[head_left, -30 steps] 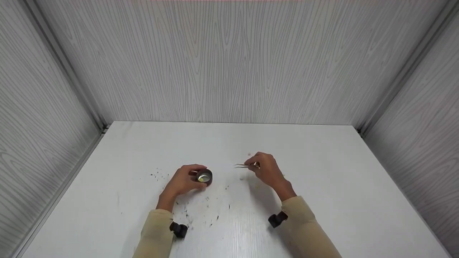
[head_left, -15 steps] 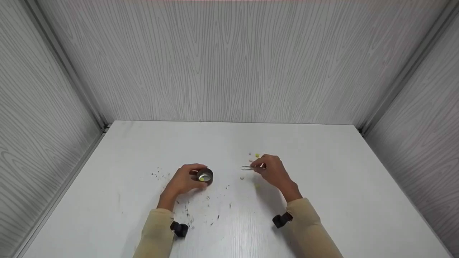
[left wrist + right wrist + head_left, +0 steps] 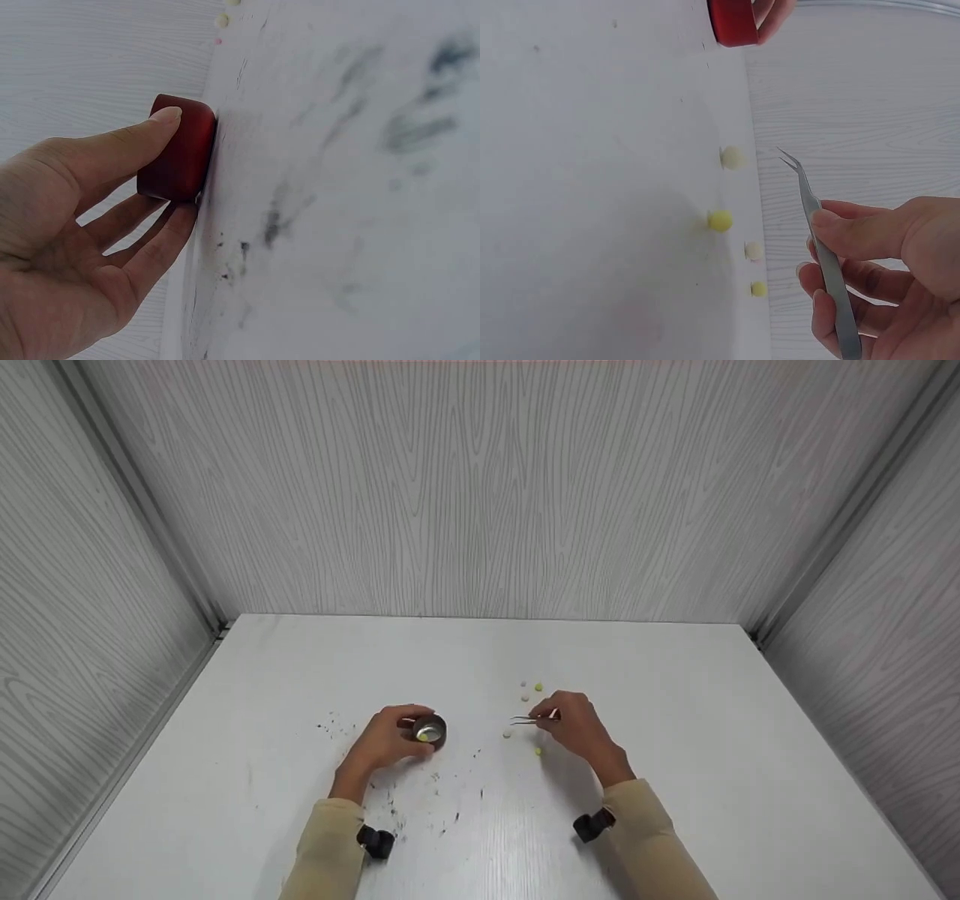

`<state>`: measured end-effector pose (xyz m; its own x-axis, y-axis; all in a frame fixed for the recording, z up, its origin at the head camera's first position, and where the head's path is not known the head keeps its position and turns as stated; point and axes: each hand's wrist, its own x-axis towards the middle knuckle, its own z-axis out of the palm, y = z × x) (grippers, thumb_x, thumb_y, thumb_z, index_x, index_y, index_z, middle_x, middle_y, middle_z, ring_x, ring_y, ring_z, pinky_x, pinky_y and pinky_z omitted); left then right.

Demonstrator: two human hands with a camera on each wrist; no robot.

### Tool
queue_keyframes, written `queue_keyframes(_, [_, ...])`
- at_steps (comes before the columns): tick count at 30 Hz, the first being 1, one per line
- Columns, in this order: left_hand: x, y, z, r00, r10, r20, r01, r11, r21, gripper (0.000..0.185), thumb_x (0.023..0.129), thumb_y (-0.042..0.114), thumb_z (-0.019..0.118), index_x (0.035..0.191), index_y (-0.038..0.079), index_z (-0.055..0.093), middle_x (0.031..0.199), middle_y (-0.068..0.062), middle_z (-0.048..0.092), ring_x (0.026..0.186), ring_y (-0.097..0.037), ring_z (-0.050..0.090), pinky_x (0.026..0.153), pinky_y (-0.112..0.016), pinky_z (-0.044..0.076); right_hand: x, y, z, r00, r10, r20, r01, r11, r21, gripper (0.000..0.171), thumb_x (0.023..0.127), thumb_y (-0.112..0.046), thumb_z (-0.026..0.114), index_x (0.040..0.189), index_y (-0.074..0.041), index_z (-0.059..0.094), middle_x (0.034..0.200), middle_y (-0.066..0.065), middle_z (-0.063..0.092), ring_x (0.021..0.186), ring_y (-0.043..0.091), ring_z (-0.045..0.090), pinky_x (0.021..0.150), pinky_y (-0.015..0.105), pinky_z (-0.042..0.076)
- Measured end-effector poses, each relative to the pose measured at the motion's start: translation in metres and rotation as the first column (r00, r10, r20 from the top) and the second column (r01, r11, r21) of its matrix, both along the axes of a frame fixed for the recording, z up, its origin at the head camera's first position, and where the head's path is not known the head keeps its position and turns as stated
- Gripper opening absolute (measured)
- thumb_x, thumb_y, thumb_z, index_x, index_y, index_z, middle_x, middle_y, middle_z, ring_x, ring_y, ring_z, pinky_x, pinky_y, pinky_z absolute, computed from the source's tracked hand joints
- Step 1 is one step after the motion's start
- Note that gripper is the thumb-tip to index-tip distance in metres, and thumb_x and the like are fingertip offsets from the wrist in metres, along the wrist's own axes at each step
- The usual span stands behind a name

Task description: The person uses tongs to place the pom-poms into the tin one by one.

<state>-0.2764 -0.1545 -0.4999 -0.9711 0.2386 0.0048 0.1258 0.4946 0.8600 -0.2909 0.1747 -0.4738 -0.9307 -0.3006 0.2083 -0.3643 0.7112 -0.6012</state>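
Note:
My left hand (image 3: 384,741) grips a small round red cup (image 3: 178,148) between thumb and fingers, low on the table. Inside its silvery bowl sits a yellow piece (image 3: 424,738). My right hand (image 3: 579,727) pinches a pair of steel tweezers (image 3: 829,262) with bent tips, which stand slightly apart with nothing between them. Those tips hover right of the cup, near a pale ball (image 3: 733,157). Close by lie a yellow ball (image 3: 721,220), a second pale ball (image 3: 753,250) and a smaller-looking yellow ball (image 3: 759,289).
Dark specks and smudges (image 3: 395,814) mark the white table (image 3: 637,675) around and in front of my left hand. Grey wood-grain panels (image 3: 472,495) rise at the back and both sides. A black wrist camera (image 3: 594,825) sits on each sleeve.
My right hand with the tweezers has moved right and toward me, away from the cup, uncovering several yellow and pale balls. My left hand and the cup have stayed almost still.

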Motion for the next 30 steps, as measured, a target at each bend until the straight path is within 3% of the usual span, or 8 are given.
queue_keyframes(12, [0.001,0.002,0.0,1.0,0.014,0.014,-0.014,1.0,-0.005,0.056,0.08,0.001,0.086,0.133,0.007,0.068,0.132,-0.018,0.068,0.12,-0.037,0.066,0.104,-0.053,0.053,-0.001,-0.002,-0.006,0.999,-0.037,0.03,0.036,0.999,0.039,0.016,0.089,0.004,0.075,0.095,-0.008,0.084,0.091,0.011,0.074,0.082,0.018,0.063,0.074,0.034,0.053])
queue_keyframes(30, [-0.001,0.0,-0.001,1.0,-0.01,-0.011,0.01,1.0,-0.01,0.056,0.08,0.001,0.085,0.133,0.007,0.068,0.132,-0.019,0.068,0.121,-0.039,0.066,0.104,-0.054,0.053,0.0,-0.004,-0.011,0.999,0.001,0.044,-0.002,1.0,0.021,0.017,0.088,0.006,0.074,0.095,-0.006,0.083,0.09,0.012,0.074,0.081,0.017,0.062,0.075,0.036,0.053])
